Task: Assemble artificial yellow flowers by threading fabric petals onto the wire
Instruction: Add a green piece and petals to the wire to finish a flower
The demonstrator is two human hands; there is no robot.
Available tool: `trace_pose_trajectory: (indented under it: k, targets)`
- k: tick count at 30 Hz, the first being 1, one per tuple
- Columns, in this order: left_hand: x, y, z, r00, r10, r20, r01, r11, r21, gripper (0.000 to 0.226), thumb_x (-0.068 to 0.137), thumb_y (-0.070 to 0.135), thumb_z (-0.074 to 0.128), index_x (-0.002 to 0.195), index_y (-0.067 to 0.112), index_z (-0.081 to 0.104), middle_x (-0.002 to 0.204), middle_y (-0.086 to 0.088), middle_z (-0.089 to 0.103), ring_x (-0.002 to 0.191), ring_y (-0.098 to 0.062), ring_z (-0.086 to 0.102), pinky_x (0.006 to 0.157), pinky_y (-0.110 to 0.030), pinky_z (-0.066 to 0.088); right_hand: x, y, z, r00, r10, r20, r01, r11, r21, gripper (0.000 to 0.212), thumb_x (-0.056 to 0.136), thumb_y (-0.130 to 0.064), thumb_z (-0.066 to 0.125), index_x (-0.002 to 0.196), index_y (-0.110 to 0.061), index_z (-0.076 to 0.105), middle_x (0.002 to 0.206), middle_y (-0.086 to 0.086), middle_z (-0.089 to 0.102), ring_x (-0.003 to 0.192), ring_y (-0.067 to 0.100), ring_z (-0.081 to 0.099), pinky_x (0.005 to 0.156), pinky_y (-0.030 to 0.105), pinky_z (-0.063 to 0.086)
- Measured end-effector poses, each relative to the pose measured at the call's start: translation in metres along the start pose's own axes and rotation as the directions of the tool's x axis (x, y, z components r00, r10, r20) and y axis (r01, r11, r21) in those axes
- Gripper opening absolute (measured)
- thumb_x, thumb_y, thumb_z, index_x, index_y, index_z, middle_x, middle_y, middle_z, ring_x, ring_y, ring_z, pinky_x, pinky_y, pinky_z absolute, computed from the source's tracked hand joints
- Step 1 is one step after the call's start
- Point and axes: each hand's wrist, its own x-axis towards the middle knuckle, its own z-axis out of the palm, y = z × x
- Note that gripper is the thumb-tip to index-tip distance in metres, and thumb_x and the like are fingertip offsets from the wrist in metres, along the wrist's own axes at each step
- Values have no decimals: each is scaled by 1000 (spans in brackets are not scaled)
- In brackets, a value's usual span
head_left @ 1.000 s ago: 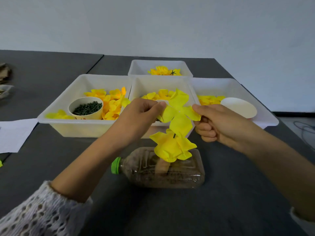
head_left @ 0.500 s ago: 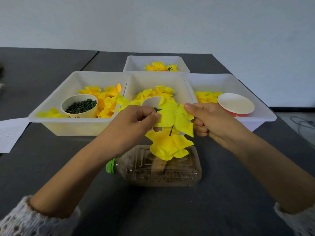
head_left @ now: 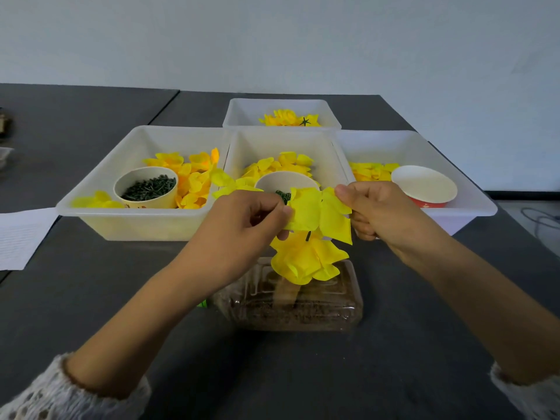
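Both hands hold one yellow fabric petal piece [head_left: 318, 215] just above the flower. My left hand [head_left: 242, 225] pinches its left edge and my right hand [head_left: 375, 210] pinches its right edge. A short stretch of dark wire [head_left: 308, 236] shows under the piece. Below it sits a bunch of yellow petals [head_left: 306, 260] threaded on that wire. The wire stands in a clear plastic bottle [head_left: 291, 301] lying on its side with brown filling inside.
Several white trays stand behind: the left tray [head_left: 100, 204] holds petals and a paper cup of dark green pieces [head_left: 147, 189], the middle tray [head_left: 239, 147] petals and another cup, the right tray [head_left: 472, 204] a red-and-white bowl [head_left: 424, 186]. The far tray [head_left: 281, 106] holds finished flowers. Paper [head_left: 21, 234] lies left.
The petal piece has come down closer to the petals on the wire, and both hands have dropped with it. The view has shifted slightly.
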Motion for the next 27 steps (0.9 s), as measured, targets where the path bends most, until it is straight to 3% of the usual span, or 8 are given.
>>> trace_pose_trajectory:
  k: [7, 9, 11, 13, 16, 19, 25, 27]
  targets:
    - [1, 1, 8, 998, -60, -9, 60, 998, -16, 39, 98, 12, 55, 59, 10, 60, 49, 14, 52, 48, 0, 49, 48, -6, 36, 1, 17, 9, 999, -32, -9, 31, 991, -128, 41, 97, -27, 53, 57, -17, 55, 40, -12, 35, 37, 5, 28, 41, 19, 24]
    - [-1, -4, 6, 998, -67, -6, 67, 998, 8, 40, 98, 14, 55, 59, 8, 59, 51, 13, 55, 51, -2, 53, 50, -9, 37, 2, 20, 9, 998, -63, -17, 60, 988, -141, 42, 96, -25, 53, 55, -20, 53, 38, -13, 36, 36, 2, 29, 41, 13, 25]
    - [-6, -10, 3, 998, -60, 26, 59, 997, 57, 41, 99, 20, 56, 59, 10, 58, 51, 10, 54, 55, -8, 58, 54, -24, 43, 2, 23, 8, 996, -84, -15, 80, 984, -162, 43, 96, -23, 55, 54, -18, 47, 39, -13, 32, 35, 2, 28, 40, 10, 24]
    - [-11, -14, 0, 997, -47, 57, 39, 990, 132, 42, 98, 23, 56, 57, 17, 57, 51, 9, 51, 53, -7, 53, 54, -22, 38, 1, 28, 8, 996, -90, -5, 87, 975, -206, 43, 95, -26, 56, 54, -17, 45, 41, -13, 29, 36, 3, 27, 41, 12, 24]
    - [-19, -19, 0, 993, -82, 84, 65, 979, 192, 44, 96, 22, 57, 53, 22, 51, 49, 9, 49, 50, -4, 45, 49, -17, 29, -1, 38, 9, 996, -91, 12, 90, 956, -278, 38, 94, -29, 58, 58, -15, 56, 41, -13, 35, 38, 2, 32, 43, 10, 26]
    - [-24, -25, 5, 981, -151, 120, 120, 966, 230, 39, 94, 28, 56, 57, 17, 55, 53, 0, 52, 51, -8, 45, 53, -32, 37, -3, 47, 15, 997, -69, 43, 80, 933, -352, 39, 94, -31, 59, 71, 0, 64, 41, -13, 39, 39, 1, 37, 45, 11, 29]
    - [-21, -29, 12, 959, -229, 165, 173, 938, 299, 37, 95, 35, 53, 62, 19, 55, 61, 0, 57, 60, -18, 52, 64, -48, 48, -7, 52, 21, 998, -41, 44, 55, 923, -382, 41, 92, -36, 59, 71, -2, 64, 56, 6, 53, 50, 5, 42, 56, 28, 36]
    - [-21, -31, 13, 957, -239, 167, 178, 933, 312, 36, 95, 37, 52, 63, 19, 55, 61, 0, 57, 62, -19, 53, 65, -50, 50, -7, 52, 21, 998, -50, 38, 62, 911, -407, 41, 92, -37, 59, 68, -3, 63, 54, 1, 50, 49, 4, 39, 55, 27, 33]
